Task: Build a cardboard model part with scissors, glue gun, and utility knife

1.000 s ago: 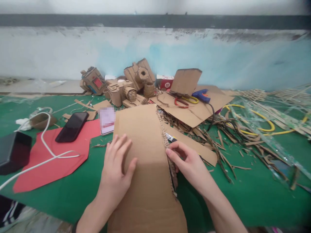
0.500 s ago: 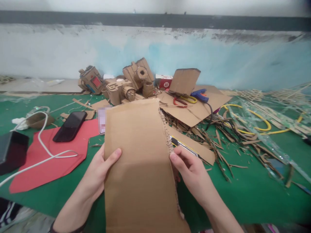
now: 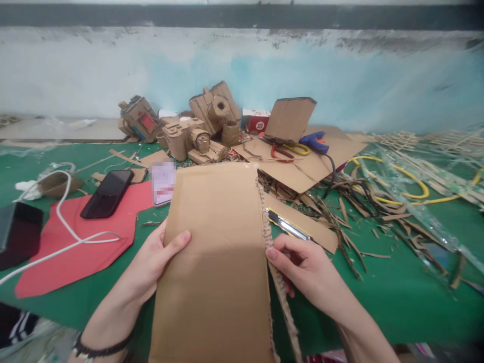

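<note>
Corrugated cardboard sheet (image 3: 217,257): lifted off the green desk (image 3: 397,297) and tilted toward the person, one hand on each long edge to steady it. Left hand (image 3: 153,262): grip closed on the left edge, thumb on top. Right hand (image 3: 308,275): grip pinching the ragged right edge. Utility knife (image 3: 288,227): lies just beyond the right hand, on a cardboard strip (image 3: 319,234). Smartphone (image 3: 107,193): rests apart on red paper (image 3: 81,249).

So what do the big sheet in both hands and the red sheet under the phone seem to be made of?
The big sheet looks like matte brown corrugated cardboard: its ragged right edge shows fluting. The red sheet seems thin, flat, dull paper or card, perhaps felt; the view cannot settle which. The phone lies on it.
</note>
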`<state>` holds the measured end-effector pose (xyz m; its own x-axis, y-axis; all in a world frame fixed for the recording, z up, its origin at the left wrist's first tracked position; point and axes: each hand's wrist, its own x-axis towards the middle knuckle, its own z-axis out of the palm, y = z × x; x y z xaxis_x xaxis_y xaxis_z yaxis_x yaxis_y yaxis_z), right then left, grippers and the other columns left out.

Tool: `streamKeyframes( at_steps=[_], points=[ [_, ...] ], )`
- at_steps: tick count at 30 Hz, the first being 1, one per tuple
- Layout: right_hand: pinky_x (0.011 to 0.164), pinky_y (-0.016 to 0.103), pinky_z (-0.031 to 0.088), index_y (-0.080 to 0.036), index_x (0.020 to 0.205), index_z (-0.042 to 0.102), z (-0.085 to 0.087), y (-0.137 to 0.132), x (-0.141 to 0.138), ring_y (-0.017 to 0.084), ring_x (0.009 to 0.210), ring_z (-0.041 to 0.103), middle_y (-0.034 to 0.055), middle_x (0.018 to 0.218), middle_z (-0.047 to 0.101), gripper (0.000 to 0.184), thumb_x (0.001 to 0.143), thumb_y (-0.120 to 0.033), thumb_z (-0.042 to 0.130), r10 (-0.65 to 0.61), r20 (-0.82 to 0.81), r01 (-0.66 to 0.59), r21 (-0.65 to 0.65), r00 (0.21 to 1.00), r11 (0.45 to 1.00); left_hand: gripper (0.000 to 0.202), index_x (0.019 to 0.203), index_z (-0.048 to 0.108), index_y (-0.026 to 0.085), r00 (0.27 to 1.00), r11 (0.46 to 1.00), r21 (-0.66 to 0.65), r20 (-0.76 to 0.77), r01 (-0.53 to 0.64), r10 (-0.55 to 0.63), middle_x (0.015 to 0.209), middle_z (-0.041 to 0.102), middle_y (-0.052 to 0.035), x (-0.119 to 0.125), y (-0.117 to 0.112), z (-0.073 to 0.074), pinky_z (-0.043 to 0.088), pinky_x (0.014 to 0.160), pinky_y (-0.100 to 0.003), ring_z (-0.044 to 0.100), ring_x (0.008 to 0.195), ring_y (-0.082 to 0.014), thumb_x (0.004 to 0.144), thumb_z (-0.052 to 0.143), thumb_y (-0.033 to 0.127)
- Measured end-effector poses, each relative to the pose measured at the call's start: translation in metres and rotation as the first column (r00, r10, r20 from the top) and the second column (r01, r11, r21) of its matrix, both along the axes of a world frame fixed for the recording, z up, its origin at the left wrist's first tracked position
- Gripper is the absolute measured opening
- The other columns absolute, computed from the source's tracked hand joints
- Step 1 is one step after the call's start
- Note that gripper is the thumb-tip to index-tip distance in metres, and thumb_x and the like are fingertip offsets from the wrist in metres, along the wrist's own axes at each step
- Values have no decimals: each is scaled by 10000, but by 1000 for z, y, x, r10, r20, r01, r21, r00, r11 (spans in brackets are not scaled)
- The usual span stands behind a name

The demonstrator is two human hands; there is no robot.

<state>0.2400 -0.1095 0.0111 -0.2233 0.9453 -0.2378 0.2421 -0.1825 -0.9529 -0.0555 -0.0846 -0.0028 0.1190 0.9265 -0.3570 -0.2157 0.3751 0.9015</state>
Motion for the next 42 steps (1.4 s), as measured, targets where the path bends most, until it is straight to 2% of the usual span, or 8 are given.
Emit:
streamKeyframes(
  at_steps=[4, 9, 11, 16, 23, 27, 35, 42],
  points=[
    [452, 244, 319, -212, 727, 642, 7, 2, 12, 117, 511, 409, -28, 579, 483, 632, 918, -813, 672, 19, 70, -26, 97, 997, 995, 1015, 1583, 557, 237, 1000, 999, -31, -4, -8, 8, 1399, 783, -188, 1, 0, 5, 725, 858, -417, 791, 1205, -442, 713, 1016, 487],
    [496, 245, 430, -204, 937, 676, 9, 8, 15, 167, 599, 605, 21, 697, 649, 677, 863, -876, 687, 122, -22, -123, -23, 992, 992, 1017, 1576, 571, 225, 1000, 999, -36, -18, -21, 20, 1366, 796, -204, 5, -1, 8, 722, 880, -440, 794, 1193, -452, 711, 1005, 536],
    [516, 251, 463, -214, 919, 641, 7, 11, 9, 177, 622, 629, 22, 709, 651, 696, 853, -906, 664, 106, -62, -107, -16, 992, 994, 1016, 1575, 576, 228, 1000, 999, -31, -20, -22, 21, 1379, 790, -203, 6, -2, 9, 719, 895, -441, 794, 1194, -450, 706, 1010, 525],
    [500, 243, 358, -236, 713, 498, 4, 19, 1, 115, 536, 436, -51, 611, 462, 703, 904, -905, 601, 54, 8, -55, 119, 999, 991, 1000, 1587, 574, 234, 1000, 1000, -19, -19, 2, -3, 1374, 794, -198, 7, -3, 10, 715, 911, -466, 803, 1176, -444, 733, 988, 553],
    [550, 269, 310, -221, 632, 471, 17, 26, 14, 131, 610, 354, -38, 627, 396, 746, 952, -893, 526, 175, 164, -212, 243, 971, 947, 990, 1602, 562, 239, 998, 998, -19, 9, 68, -68, 1329, 816, -186, 3, -2, 5, 711, 915, -461, 808, 1167, -436, 748, 989, 501],
    [546, 274, 291, -227, 630, 443, 21, 29, 17, 125, 595, 331, -48, 626, 365, 741, 957, -887, 521, 240, 161, -272, 220, 957, 937, 1019, 1621, 533, 246, 996, 996, -29, 31, 80, -80, 1362, 803, -181, 2, -1, 3, 712, 904, -444, 805, 1180, -425, 738, 1006, 433],
    [504, 262, 237, -234, 613, 439, 21, 33, 22, 117, 567, 317, -53, 585, 364, 759, 893, -929, 565, 341, 113, -352, 104, 933, 930, 1025, 1638, 514, 244, 995, 996, -43, 54, 81, -79, 1366, 798, -194, 1, -4, 5, 715, 894, -465, 800, 1187, -437, 763, 990, 482],
    [481, 268, 182, -229, 533, 463, 14, 35, 21, 96, 493, 270, -54, 509, 355, 733, 828, -859, 695, 304, -14, -304, 43, 952, 952, 970, 1602, 566, 227, 991, 995, -21, 92, 98, -95, 1382, 788, -197, 2, -2, 2, 697, 952, -492, 791, 1209, -434, 767, 992, 475]
  ],
)
